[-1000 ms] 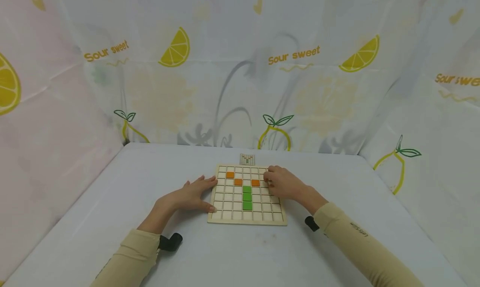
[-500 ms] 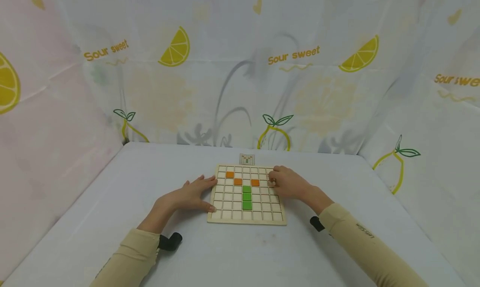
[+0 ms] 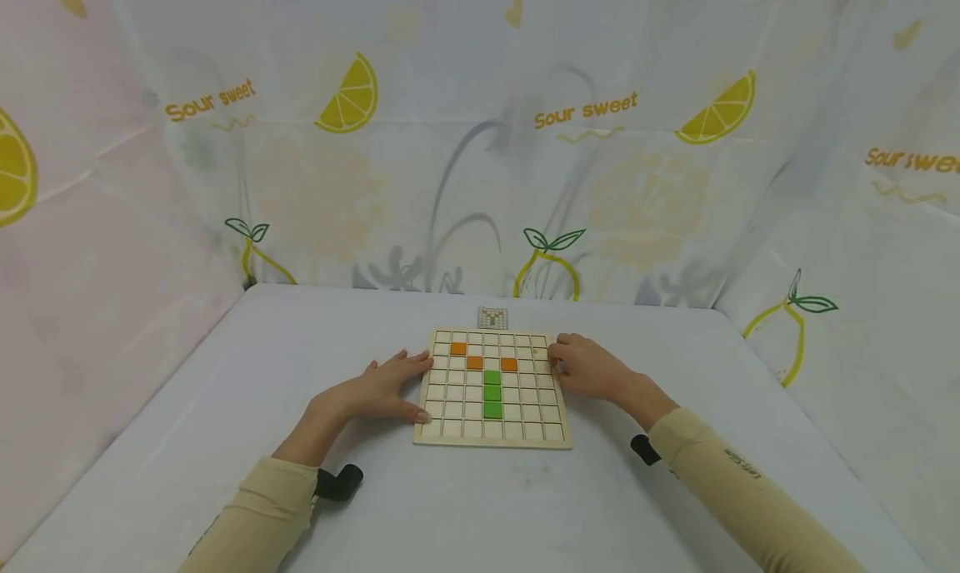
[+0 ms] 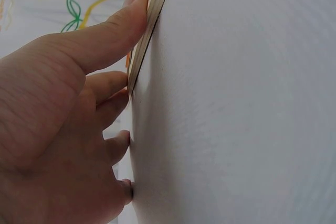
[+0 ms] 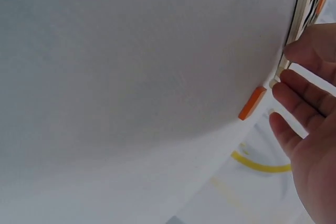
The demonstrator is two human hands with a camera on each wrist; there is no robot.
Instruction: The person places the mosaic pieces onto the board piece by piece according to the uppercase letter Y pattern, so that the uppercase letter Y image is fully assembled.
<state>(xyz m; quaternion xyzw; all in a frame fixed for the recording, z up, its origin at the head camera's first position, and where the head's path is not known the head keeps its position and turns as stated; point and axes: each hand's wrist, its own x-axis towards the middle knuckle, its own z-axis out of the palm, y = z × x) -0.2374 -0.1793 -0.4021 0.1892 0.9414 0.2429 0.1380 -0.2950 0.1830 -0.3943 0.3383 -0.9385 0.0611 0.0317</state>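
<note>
A square wooden grid board (image 3: 493, 443) lies on the table with pale cells, orange tiles (image 3: 475, 362) and a column of green tiles (image 3: 492, 394). My left hand (image 3: 378, 390) rests at the board's left side, its thumb and fingertips on the frame; the left wrist view shows the thumb (image 4: 113, 35) along that edge. My right hand (image 3: 592, 369) is at the board's upper right edge. In the right wrist view its fingers (image 5: 302, 100) are spread slightly, with no tile visible between them. A loose orange tile (image 5: 252, 103) lies near those fingertips, hidden in the head view.
A small printed pattern card (image 3: 492, 317) lies behind the board's far edge. White cloth covers the table (image 3: 450, 515). A lemon-print curtain (image 3: 420, 181) closes off the back and sides. Black wrist mounts (image 3: 341, 483) sit under both sleeves.
My right hand has drawn rightward off the board's right columns to its edge, uncovering cells there. The left hand and the coloured tiles on the board stay as they were.
</note>
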